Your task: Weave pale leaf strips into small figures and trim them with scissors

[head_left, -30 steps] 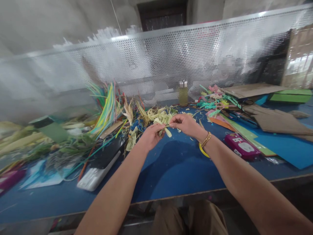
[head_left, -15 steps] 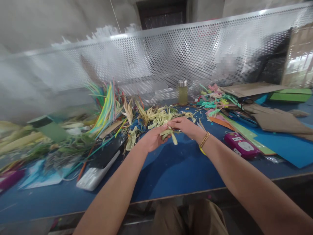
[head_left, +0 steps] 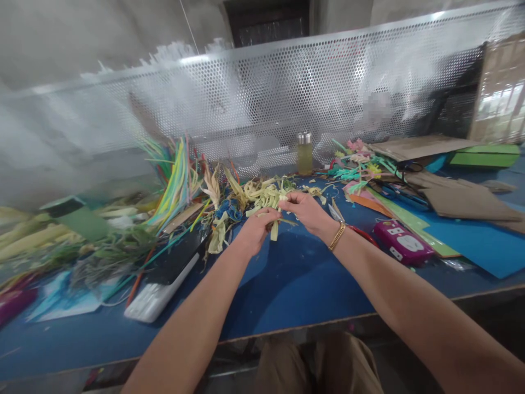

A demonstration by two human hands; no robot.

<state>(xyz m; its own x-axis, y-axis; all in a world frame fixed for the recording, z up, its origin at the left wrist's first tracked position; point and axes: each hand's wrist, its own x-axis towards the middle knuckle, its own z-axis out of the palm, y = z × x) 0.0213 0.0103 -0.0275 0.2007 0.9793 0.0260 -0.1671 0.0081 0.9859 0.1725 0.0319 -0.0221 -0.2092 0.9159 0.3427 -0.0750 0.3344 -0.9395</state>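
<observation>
Pinched in left hand (head_left: pixel 259 227), thumb drawn against fingers, no clear gap: pale strips (head_left: pixel 274 232), husk or leaf by the look, raised above the blue table (head_left: pixel 287 301), one flat end hanging down, thinner ends poking out rightward. Pinched likewise at fingertips of right hand (head_left: pixel 305 209): small pale piece (head_left: pixel 283 198), just above the left-hand grip. Cannot tell whether joined to the strips below; hidden by fingers.

Risk at the pinch: could slip or unfold, with so little caught at the tips; likely cause, an easing of either thumb. Could also split lengthwise if tugged hard between both hands, being thin.

Just beyond fingertips: heap of pale strips (head_left: pixel 264 192). Could snag loose ends, or swallow a dropped piece among scraps of like colour.

At right wrist: gold bracelet (head_left: pixel 337 236), links possibly catching a fibre. Just beside: silver blades (head_left: pixel 335 213), with red handle (head_left: pixel 363 236) across the forearm, probably one pair of scissors. Could be knocked, or scratch skin, on a careless sideways sweep.

Farther out, left: crumpled leaf (head_left: pixel 219 234), low risk. Right, near red handle: purple box (head_left: pixel 403 242). Back: capped bottle (head_left: pixel 304 156), upright; could tip if heap shoved rearward
</observation>
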